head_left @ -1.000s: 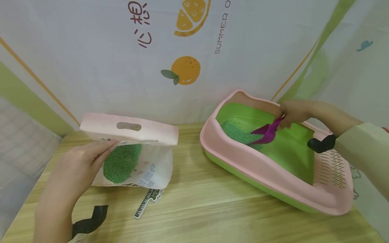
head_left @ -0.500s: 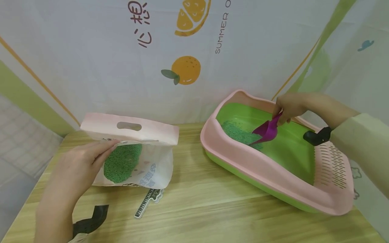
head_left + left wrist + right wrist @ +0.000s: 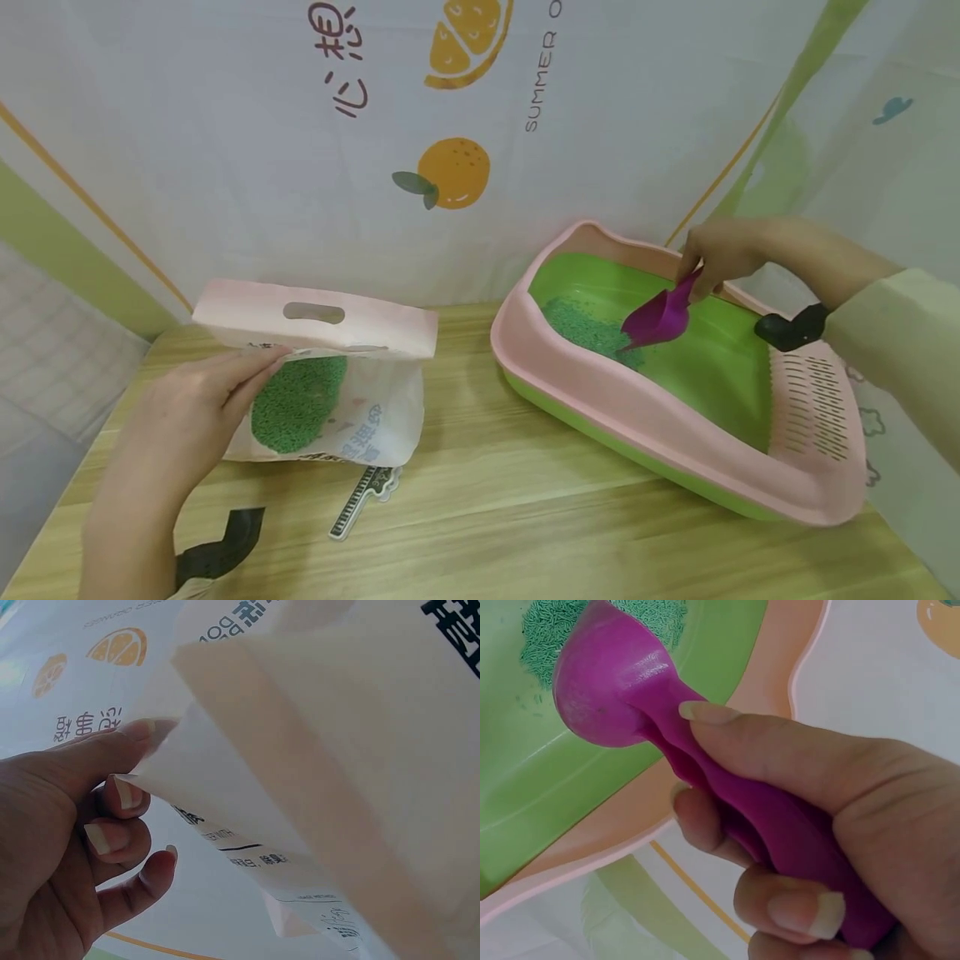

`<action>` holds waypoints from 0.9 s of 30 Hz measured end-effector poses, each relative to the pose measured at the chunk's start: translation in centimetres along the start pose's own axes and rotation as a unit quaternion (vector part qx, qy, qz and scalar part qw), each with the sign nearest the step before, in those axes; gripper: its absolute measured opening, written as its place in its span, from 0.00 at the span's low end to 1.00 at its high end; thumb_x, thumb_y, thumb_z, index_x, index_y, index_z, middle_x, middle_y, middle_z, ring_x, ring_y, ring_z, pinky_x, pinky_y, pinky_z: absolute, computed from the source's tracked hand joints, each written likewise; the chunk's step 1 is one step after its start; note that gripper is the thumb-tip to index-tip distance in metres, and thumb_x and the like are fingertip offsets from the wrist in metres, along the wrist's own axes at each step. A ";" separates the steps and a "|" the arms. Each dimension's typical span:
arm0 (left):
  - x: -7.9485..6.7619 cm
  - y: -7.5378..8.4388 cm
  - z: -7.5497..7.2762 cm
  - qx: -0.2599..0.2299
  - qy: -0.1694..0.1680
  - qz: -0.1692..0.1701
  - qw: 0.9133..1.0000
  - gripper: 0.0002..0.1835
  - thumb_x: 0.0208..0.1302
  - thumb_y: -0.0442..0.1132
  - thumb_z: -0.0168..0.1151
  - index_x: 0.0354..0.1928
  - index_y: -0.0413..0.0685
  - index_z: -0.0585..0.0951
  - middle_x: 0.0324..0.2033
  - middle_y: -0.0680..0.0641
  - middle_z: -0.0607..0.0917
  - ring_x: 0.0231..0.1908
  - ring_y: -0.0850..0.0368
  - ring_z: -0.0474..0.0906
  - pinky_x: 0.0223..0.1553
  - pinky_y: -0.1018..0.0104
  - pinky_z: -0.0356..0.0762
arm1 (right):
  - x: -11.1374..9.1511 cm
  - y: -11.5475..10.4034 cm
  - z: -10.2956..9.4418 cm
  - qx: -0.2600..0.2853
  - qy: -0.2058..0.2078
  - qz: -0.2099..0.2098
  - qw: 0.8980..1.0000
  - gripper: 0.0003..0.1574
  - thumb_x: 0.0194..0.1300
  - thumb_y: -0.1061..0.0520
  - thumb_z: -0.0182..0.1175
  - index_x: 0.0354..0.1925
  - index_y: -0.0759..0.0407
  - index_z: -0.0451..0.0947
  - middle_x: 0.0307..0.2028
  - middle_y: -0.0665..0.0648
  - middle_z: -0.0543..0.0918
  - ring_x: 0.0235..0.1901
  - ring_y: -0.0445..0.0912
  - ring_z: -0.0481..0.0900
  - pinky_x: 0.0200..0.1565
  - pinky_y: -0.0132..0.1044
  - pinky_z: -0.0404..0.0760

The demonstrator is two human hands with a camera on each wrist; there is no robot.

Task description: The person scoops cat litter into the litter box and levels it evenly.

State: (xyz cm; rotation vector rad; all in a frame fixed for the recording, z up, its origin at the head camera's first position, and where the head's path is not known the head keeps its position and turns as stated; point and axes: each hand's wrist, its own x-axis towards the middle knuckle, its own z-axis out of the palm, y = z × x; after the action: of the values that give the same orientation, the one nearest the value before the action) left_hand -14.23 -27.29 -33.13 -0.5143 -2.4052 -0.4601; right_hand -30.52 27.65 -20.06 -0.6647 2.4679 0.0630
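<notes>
My right hand point(image 3: 718, 257) grips the handle of a purple scoop point(image 3: 615, 679), its fingers wrapped round it in the right wrist view. The scoop's bowl hangs inside a litter box with a pink rim point(image 3: 607, 375) and a green base, its lip at a patch of green pellet litter point(image 3: 581, 327). On the left, my left hand point(image 3: 191, 408) pinches the mouth edge of a pink and white litter bag point(image 3: 382, 392) between thumb and forefinger, as the left wrist view shows. Through the bag's mouth, more green pellets point(image 3: 296, 404) are visible.
A dark key-patterned clip point(image 3: 362, 504) lies on the wooden table point(image 3: 487, 517) just in front of the bag. Behind stands a white curtain point(image 3: 247, 183) with printed fruit. The box has a slotted grate point(image 3: 817, 408) at its right end.
The scoop has tilted, its bowl turning more upright over the litter, while my right hand has risen slightly. My left hand keeps its pinch on the bag. The head view has shifted a little.
</notes>
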 end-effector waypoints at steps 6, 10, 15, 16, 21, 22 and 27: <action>-0.1 -0.1 0.0 0.002 0.003 0.006 1.000 0.19 0.59 0.27 0.70 0.53 0.48 0.87 0.40 0.41 0.91 0.38 0.39 0.88 0.40 0.47 0.78 | -0.3 -0.2 -0.7 -0.013 -0.006 0.007 1.000 0.14 0.66 0.58 0.67 0.48 0.64 0.87 0.32 0.51 0.86 0.31 0.42 0.80 0.33 0.35 0.79; 0.0 -0.1 0.0 0.004 0.004 0.010 1.000 0.20 0.58 0.27 0.70 0.53 0.48 0.87 0.40 0.41 0.91 0.38 0.40 0.88 0.40 0.48 0.78 | -0.7 0.1 -0.7 -0.020 0.005 0.007 1.000 0.16 0.67 0.56 0.67 0.50 0.61 0.87 0.35 0.51 0.88 0.32 0.41 0.80 0.34 0.33 0.79; 0.1 0.1 0.2 0.006 0.003 0.003 1.000 0.19 0.59 0.27 0.69 0.53 0.47 0.87 0.42 0.41 0.91 0.41 0.38 0.88 0.42 0.44 0.79 | -2.1 1.1 0.9 -0.017 0.059 0.027 0.998 0.17 0.66 0.53 0.68 0.52 0.55 0.87 0.32 0.46 0.87 0.27 0.36 0.74 0.29 0.28 0.71; 0.2 0.2 0.3 0.005 0.002 -0.001 1.000 0.19 0.60 0.28 0.69 0.53 0.48 0.87 0.43 0.40 0.91 0.42 0.37 0.88 0.42 0.43 0.79 | -2.5 1.4 1.7 -0.013 0.079 0.030 0.996 0.17 0.65 0.53 0.69 0.51 0.55 0.87 0.30 0.46 0.86 0.25 0.36 0.72 0.28 0.28 0.69; 0.4 0.6 0.6 0.000 -0.013 -0.011 1.000 0.19 0.60 0.29 0.69 0.53 0.49 0.87 0.45 0.41 0.90 0.45 0.37 0.87 0.45 0.41 0.80 | -4.2 2.7 6.5 0.036 0.171 0.051 0.983 0.22 0.65 0.53 0.69 0.55 0.60 0.84 0.22 0.46 0.77 0.18 0.35 0.64 0.23 0.28 0.64; 0.3 0.5 0.6 -0.001 -0.015 -0.011 1.000 0.19 0.60 0.28 0.69 0.54 0.49 0.87 0.45 0.41 0.90 0.45 0.36 0.87 0.45 0.41 0.80 | -4.3 3.0 7.5 0.048 0.183 0.054 0.980 0.23 0.66 0.53 0.68 0.56 0.62 0.84 0.22 0.46 0.76 0.18 0.35 0.63 0.23 0.29 0.64; -0.1 0.3 0.4 -0.001 -0.014 -0.010 1.000 0.20 0.60 0.28 0.69 0.54 0.49 0.87 0.44 0.41 0.91 0.44 0.37 0.87 0.45 0.44 0.78 | -3.9 3.8 11.0 0.094 0.219 0.060 0.969 0.20 0.70 0.51 0.65 0.54 0.60 0.84 0.22 0.47 0.72 0.17 0.36 0.61 0.23 0.30 0.64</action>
State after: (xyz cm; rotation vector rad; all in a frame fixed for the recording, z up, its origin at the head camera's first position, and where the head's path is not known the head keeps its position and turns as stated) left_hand -14.26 -26.90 -33.43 -0.4999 -2.4389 -0.4664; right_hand -23.77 34.75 -27.50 -0.4858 2.8877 -0.3001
